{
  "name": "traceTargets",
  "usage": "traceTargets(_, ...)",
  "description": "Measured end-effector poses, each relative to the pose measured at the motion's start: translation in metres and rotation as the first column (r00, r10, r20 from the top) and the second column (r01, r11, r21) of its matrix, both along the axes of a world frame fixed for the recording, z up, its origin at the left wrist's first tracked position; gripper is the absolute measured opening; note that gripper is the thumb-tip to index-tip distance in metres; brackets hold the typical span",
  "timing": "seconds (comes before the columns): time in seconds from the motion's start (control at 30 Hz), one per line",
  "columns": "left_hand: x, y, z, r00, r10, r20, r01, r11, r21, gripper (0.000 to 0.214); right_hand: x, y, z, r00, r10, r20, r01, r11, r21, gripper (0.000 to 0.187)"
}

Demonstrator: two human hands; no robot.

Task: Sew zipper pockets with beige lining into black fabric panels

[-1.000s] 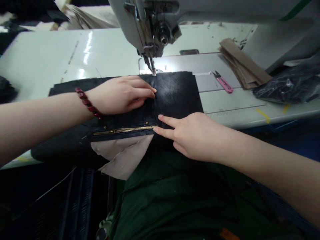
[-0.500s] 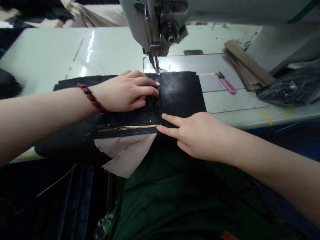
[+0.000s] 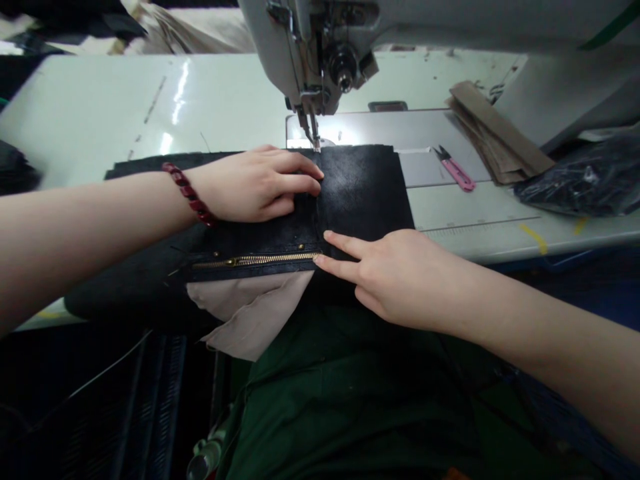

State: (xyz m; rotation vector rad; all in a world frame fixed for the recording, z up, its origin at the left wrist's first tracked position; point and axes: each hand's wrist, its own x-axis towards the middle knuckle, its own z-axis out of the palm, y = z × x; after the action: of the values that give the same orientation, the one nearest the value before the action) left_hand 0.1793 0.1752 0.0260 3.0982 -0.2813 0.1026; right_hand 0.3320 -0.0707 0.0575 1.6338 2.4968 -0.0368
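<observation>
While both bare hands press flat on a black leather panel [image 3: 360, 193], they stay apart, neither one gripping it, with a narrow stretch of the leather between them. The panel lies on the sewing table [image 3: 150, 100], directly under the needle [image 3: 315, 137] of an industrial sewing machine [image 3: 320, 60], and its near edge hangs over the table edge toward the person's green work clothes [image 3: 340, 400]. The left hand [image 3: 255, 187], with a dark red beaded bracelet [image 3: 187, 193] at the wrist, lies on the panel's left half, its fingertips reaching a vertical seam that runs down from the needle. The right hand [image 3: 395, 280] rests lower on the panel, its index and middle fingers [image 3: 345, 257] spread in a V, just beside the end of a brass zipper [image 3: 255, 260]. That zipper runs sideways beneath the left hand, with a beige lining [image 3: 250, 313] hanging out below it. To the right on the table lie pink-handled thread snips [image 3: 457, 173], a stack of brown paper pieces [image 3: 500, 133] and a black plastic bag [image 3: 575, 180].
</observation>
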Motion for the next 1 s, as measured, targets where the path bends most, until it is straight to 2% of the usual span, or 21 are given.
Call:
traceTargets(0.13,0.004,0.006,0.003,0.999,0.009,-0.048,-0.007,0.998,0.058,0.038,0.000,0.000,0.001,1.000,0.001,0.002,-0.001,1.000,-0.006,0.057)
traceTargets(0.3,0.006,0.008,0.009,0.995,0.024,-0.097,-0.020,0.999,0.043,0.048,0.000,0.001,0.002,1.000,0.003,-0.001,-0.003,1.000,-0.010,0.058)
traceTargets(0.53,0.004,0.015,-0.004,0.999,0.038,-0.037,-0.040,0.996,-0.075,0.053,0.000,0.000,0.001,1.000,0.009,-0.008,-0.009,1.000,-0.003,0.058)
traceTargets(0.63,0.005,0.018,-0.005,0.998,0.052,-0.045,-0.056,0.994,-0.093,0.052,0.000,0.000,0.001,1.000,0.009,-0.002,-0.009,1.000,-0.002,0.058)
traceTargets(0.87,-0.001,0.013,0.004,0.995,0.026,-0.098,-0.033,0.997,-0.064,0.044,0.000,0.000,0.001,1.000,0.002,-0.003,-0.002,1.000,-0.008,0.057)
traceTargets(1.0,-0.007,0.009,0.003,0.996,0.029,-0.084,-0.035,0.997,-0.065,0.043,0.001,0.000,-0.001,1.000,-0.002,-0.003,0.002,1.000,0.005,0.057)
